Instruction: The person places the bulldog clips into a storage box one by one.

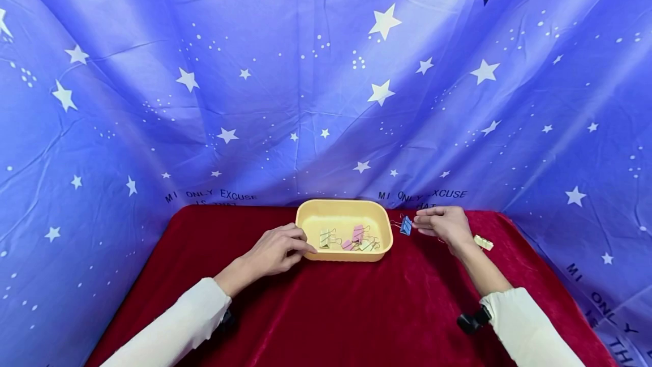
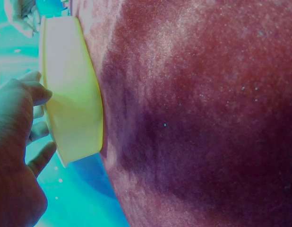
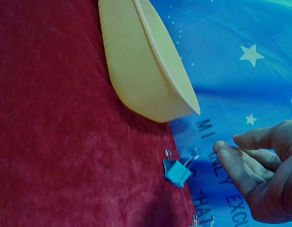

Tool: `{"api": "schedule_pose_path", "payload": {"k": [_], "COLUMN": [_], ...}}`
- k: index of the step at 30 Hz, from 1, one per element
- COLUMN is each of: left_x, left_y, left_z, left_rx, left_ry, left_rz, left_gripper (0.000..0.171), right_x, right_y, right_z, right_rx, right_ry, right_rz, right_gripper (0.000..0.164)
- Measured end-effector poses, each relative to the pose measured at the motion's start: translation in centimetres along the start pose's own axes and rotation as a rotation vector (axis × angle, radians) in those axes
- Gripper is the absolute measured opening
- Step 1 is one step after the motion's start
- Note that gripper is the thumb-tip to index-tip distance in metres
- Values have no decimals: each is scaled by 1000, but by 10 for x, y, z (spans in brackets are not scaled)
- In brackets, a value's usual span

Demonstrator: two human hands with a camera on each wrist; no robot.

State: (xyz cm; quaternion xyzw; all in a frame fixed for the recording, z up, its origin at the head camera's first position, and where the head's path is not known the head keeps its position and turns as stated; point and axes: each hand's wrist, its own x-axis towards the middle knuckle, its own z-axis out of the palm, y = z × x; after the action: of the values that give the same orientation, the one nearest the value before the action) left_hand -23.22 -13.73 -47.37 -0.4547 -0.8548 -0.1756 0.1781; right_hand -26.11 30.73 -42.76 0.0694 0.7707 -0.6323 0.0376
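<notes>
A yellow plastic bin (image 1: 344, 256) stands on the red cloth, holding several binder clips, among them a pink clip (image 1: 359, 234) and a pale clip (image 1: 325, 238). My left hand (image 1: 279, 249) holds the bin's near left corner, fingers bent over the rim. Right of the bin lies a blue binder clip (image 1: 405, 225), its wire handles spread toward the bin. Beside it hovers my right hand (image 1: 444, 225), fingers extended, thumb and fingertips close together with nothing between them. In the right wrist view, a gap separates this hand from the blue clip (image 3: 178, 173).
Past my right wrist, a cream binder clip (image 1: 483, 242) lies on the cloth. The red velvet cloth (image 1: 326, 310) covers the table. A blue star-printed curtain (image 1: 305, 101) closes off the back and both sides, near the table's far edge.
</notes>
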Motion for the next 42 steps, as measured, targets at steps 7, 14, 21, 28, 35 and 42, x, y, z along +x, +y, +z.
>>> {"api": "schedule_pose_path", "payload": {"k": [7, 14, 21, 28, 35, 42], "left_x": [0, 0, -2, -2, 0, 0], "left_y": [0, 0, 0, -1, -1, 0], "left_z": [0, -1, -4, -4, -3, 0], "left_rx": [-2, -3, 0, 4, 3, -6], "left_ry": [-1, -6, -4, -1, 5, 3], "left_rz": [2, 0, -8, -15, -9, 1], "left_gripper": [30, 31, 31, 30, 31, 31], "right_x": [-4, -9, -11, -7, 0, 10], "right_y": [9, 18, 26, 31, 34, 41], "right_z": [-21, -42, -59, -63, -60, -64], "right_rx": [1, 19, 4, -94, -232, -345], "right_ry": [9, 36, 65, 95, 160, 180], "right_rz": [5, 27, 77, 44, 34, 47], "right_gripper": [38, 39, 23, 31, 36, 33]}}
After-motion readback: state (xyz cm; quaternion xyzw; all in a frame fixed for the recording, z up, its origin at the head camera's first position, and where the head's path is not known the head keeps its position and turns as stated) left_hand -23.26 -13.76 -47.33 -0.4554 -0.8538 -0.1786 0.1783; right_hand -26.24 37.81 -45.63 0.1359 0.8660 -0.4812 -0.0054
